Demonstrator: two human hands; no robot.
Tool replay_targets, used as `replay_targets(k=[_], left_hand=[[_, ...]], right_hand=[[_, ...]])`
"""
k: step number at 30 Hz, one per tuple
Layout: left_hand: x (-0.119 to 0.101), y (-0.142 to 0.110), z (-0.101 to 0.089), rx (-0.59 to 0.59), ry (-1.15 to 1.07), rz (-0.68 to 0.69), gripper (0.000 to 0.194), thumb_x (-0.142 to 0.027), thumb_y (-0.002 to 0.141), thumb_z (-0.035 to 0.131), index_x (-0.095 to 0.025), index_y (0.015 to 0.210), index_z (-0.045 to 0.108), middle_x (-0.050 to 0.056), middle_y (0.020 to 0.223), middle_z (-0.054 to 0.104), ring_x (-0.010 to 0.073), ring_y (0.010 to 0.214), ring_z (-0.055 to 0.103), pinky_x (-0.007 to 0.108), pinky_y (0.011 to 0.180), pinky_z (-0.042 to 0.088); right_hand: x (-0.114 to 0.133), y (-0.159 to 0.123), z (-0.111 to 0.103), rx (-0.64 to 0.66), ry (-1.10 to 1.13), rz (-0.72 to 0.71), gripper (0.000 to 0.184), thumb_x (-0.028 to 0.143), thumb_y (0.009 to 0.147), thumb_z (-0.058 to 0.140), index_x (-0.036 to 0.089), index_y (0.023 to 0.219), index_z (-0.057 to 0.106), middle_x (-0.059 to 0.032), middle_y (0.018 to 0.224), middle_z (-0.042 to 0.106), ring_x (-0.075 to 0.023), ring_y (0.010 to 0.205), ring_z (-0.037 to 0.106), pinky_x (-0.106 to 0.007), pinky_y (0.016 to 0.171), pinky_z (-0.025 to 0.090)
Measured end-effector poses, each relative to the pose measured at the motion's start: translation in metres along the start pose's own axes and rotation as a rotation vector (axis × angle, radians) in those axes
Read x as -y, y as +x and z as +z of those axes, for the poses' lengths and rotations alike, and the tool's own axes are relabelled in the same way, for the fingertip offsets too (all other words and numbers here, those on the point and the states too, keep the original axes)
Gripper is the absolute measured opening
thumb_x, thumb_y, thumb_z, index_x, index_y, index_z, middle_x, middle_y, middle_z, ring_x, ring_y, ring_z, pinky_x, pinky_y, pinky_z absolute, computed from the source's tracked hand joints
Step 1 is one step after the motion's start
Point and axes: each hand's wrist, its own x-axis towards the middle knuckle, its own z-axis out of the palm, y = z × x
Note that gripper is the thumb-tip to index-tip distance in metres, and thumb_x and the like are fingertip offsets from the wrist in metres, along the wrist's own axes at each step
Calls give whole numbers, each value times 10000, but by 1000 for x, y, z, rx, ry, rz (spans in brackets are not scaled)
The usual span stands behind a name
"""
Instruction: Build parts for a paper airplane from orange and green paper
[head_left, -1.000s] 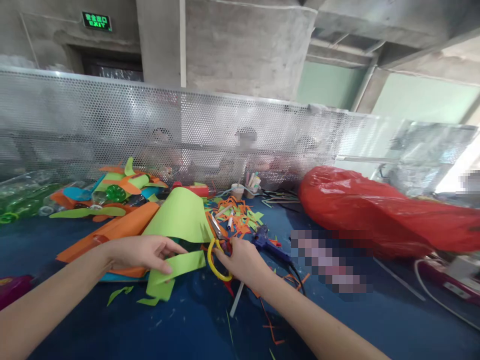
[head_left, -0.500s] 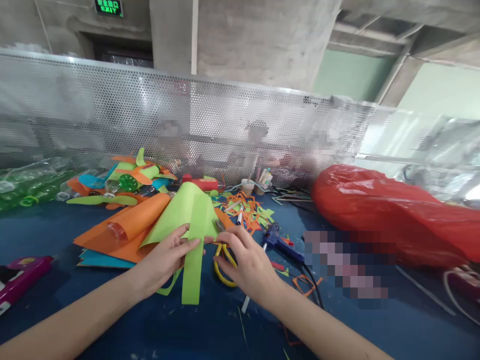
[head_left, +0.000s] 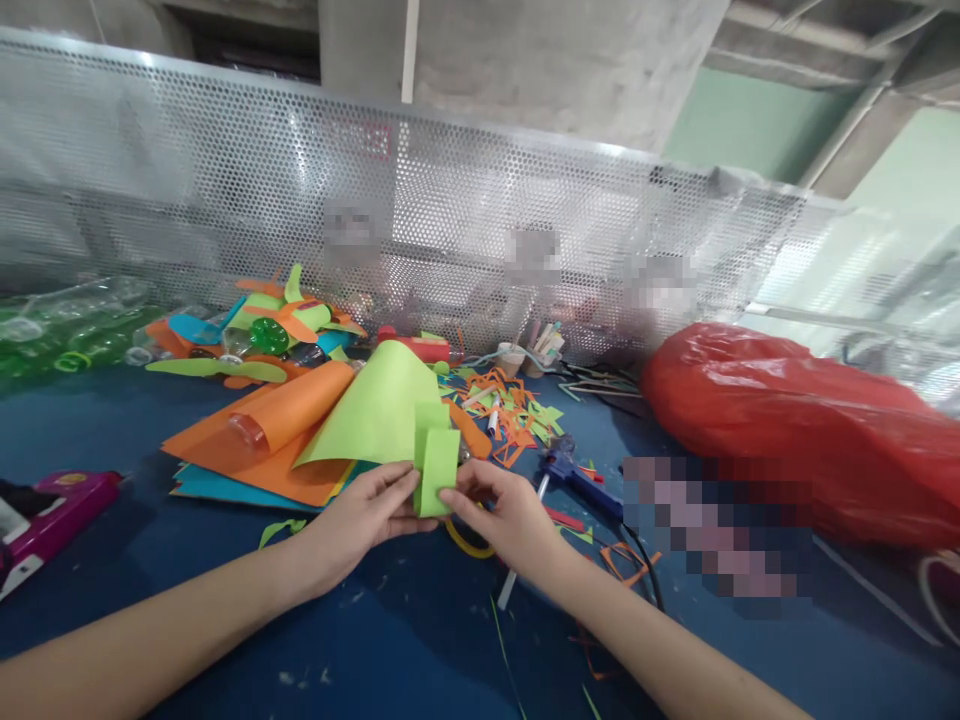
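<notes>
Between my two hands is a green paper strip (head_left: 440, 470), folded over on itself. My left hand (head_left: 382, 505) pinches its left side, fingers closed. My right hand (head_left: 502, 505) grips its right edge between thumb and fingers. Yellow-handled scissors (head_left: 471, 540) lie beneath my right hand, mostly hidden by it. Just behind the strip a curled light-green paper sheet (head_left: 375, 410) rests by an orange paper roll (head_left: 296, 405), with orange sheets (head_left: 202, 435) and blue sheets (head_left: 225, 485) under them. A blue glue gun (head_left: 581, 483) lies right of my right hand.
Paper scraps (head_left: 510, 405) cover the table behind my hands. Paper propellers and bottles (head_left: 262, 335) are piled at back left, near green plastic bottles (head_left: 75, 335). A red plastic bag (head_left: 780, 430) fills the right. At left sits a purple tool (head_left: 67, 515). A perforated metal screen (head_left: 465, 200) stands behind.
My right hand has let go of the scissors and now holds the green strip. The strip was turned upright, then folded over. The view has tilted downward.
</notes>
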Motion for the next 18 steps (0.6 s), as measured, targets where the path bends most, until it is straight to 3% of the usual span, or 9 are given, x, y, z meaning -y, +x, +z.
replay_targets(k=[3,7,11,15,18], left_hand=[[5,-3,-1,70,52,-14,328,-390,818,656,-141,1030,661,106,1073,691,241,921,680,370,864,523],[9,-5,-1,121,66,-25,361,-441,856,586,-144,1051,651,106,1092,687,249,967,667,394,906,510],[10,-1,-3,219,224,21,397,-384,795,682,-170,1124,623,97,1139,674,248,1013,646,384,925,495],[11,0,-4,231,295,53,383,-323,832,649,-194,1187,588,89,1187,658,227,1000,657,377,919,499],[10,-2,-2,213,290,32,344,-323,850,622,-180,1163,600,98,1175,665,229,995,664,376,914,504]], right_hand=[[-2,2,0,-68,8,102,233,371,782,623,175,687,540,22,615,548,-101,543,488,-212,519,408],[-1,2,-1,-102,-43,120,243,375,772,623,181,658,531,23,601,529,-103,543,465,-217,511,393],[-1,1,-1,-97,-37,115,242,369,787,606,180,659,524,21,610,526,-104,560,471,-215,519,400],[-3,1,0,-101,-32,115,236,370,797,602,179,686,520,24,625,518,-99,560,462,-213,512,398],[-3,2,-1,-127,51,89,233,379,771,641,180,836,538,13,697,544,-117,628,511,-223,544,432]])
